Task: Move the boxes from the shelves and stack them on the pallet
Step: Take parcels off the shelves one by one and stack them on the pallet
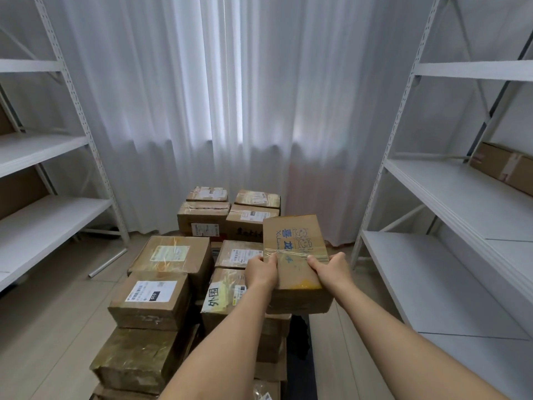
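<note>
Both forearms extend from the bottom edge. Left hand (261,271) and right hand (331,269) grip the carried box (294,255) by its sides, thumbs on top, remaining fingers hidden beneath. It is held above the stacked boxes (170,255); the pallet underneath is hidden. Blue print reads partly "X.L"; the rest is illegible. One shelf box (504,166) is cut off at right.

White pleated curtains (219,111) cover the far wall, backlit. Pale tile floor (57,301). Metal tube (107,262), possibly a loose rack part, lies on the floor near the left upright.
</note>
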